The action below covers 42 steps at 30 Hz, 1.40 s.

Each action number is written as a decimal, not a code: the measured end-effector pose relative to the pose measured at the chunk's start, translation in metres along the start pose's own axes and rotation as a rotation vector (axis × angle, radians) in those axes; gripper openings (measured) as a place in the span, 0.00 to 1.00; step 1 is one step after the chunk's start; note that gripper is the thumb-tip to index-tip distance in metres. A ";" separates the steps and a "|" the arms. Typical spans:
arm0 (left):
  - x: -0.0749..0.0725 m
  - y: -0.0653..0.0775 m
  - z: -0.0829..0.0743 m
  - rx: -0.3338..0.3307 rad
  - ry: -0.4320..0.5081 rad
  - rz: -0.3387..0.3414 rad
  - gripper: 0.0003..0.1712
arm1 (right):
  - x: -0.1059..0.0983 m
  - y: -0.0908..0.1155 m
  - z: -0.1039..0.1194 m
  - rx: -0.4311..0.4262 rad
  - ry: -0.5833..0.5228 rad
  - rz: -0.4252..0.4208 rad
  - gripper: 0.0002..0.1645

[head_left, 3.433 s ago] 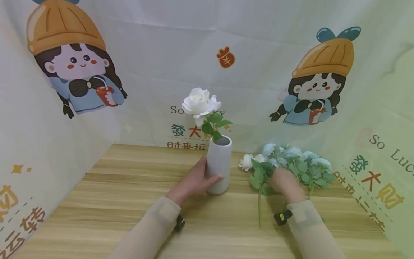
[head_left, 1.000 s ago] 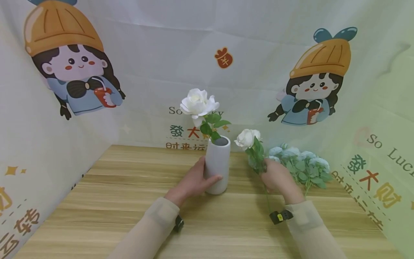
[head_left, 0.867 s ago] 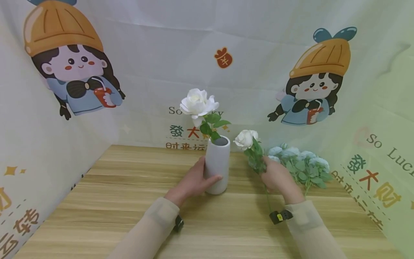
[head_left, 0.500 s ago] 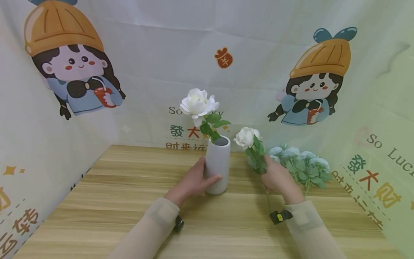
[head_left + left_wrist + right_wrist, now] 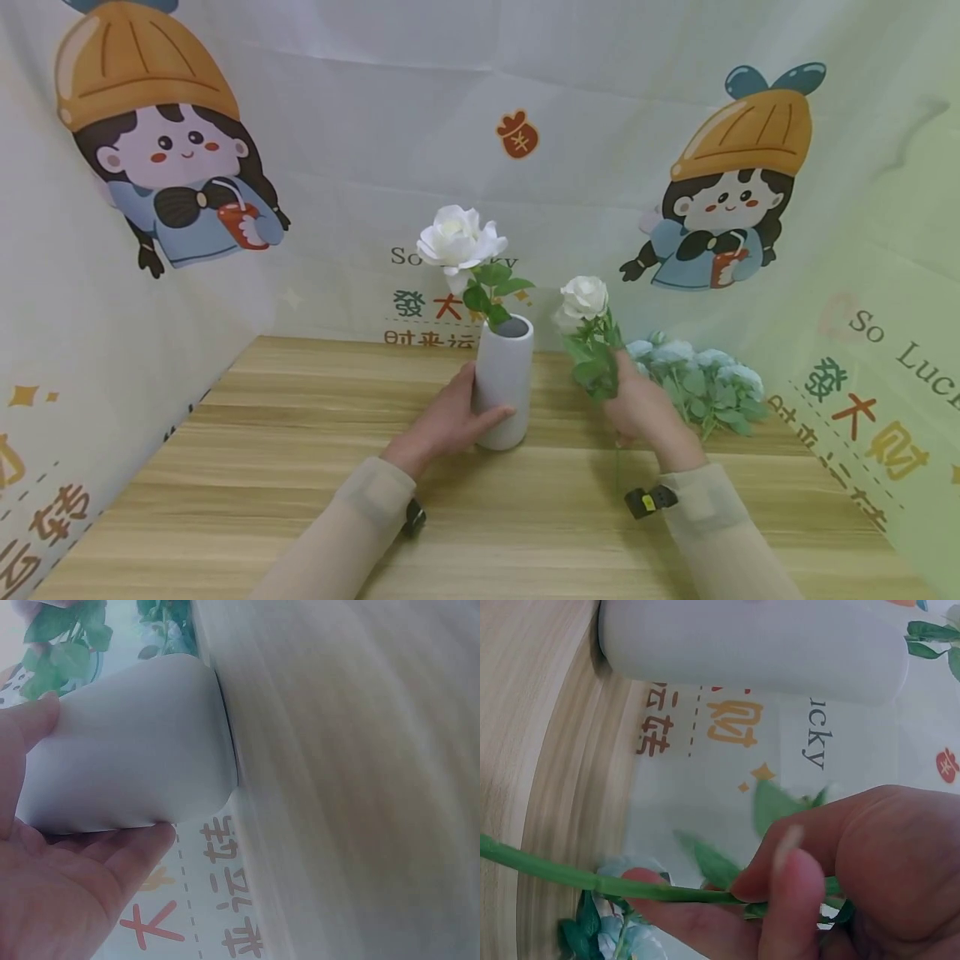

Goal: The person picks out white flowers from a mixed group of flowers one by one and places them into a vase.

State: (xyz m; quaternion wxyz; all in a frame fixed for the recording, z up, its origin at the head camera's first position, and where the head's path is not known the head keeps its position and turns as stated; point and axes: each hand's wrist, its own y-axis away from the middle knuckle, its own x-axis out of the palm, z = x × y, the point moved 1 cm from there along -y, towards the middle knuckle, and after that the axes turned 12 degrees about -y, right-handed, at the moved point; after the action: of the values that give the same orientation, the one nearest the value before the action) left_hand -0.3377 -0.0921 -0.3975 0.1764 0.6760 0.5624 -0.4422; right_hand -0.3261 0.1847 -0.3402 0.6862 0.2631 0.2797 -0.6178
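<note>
My left hand (image 5: 447, 414) grips a white vase (image 5: 506, 392) that stands upright on the table, thumb on the near side. In the left wrist view the thumb and fingers lie on opposite sides of the vase (image 5: 135, 750). One white rose (image 5: 461, 240) with green leaves stands in it, leaning left. To the right, my right hand (image 5: 651, 417) holds a second white rose (image 5: 585, 297), bloom up, apart from the vase. The right wrist view shows thumb and fingers pinching its green stem (image 5: 630, 887).
Pale blue flowers (image 5: 708, 362) with green leaves lie in a heap at the back right, just beyond my right hand. A printed cloth (image 5: 337, 167) hangs behind and beside the wooden table (image 5: 285, 467).
My right hand has lifted the second white rose from the flower heap. In the last half second its bloom has risen and swung slightly right. My left hand stays on the vase.
</note>
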 end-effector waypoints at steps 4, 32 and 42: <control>0.001 -0.001 0.001 0.007 0.000 -0.003 0.51 | 0.000 0.000 0.000 -0.009 -0.006 -0.001 0.57; 0.002 -0.001 0.003 0.015 0.007 -0.008 0.50 | -0.005 0.000 0.008 -0.277 -0.027 -0.185 0.20; 0.001 0.000 0.000 0.010 0.002 -0.007 0.50 | -0.006 0.002 0.014 -0.414 -0.061 -0.332 0.14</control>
State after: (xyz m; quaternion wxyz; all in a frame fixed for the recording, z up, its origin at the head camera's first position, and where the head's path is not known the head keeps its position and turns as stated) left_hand -0.3377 -0.0920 -0.3986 0.1711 0.6753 0.5628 -0.4449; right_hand -0.3235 0.1788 -0.3261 0.6227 0.0491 0.4186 -0.6592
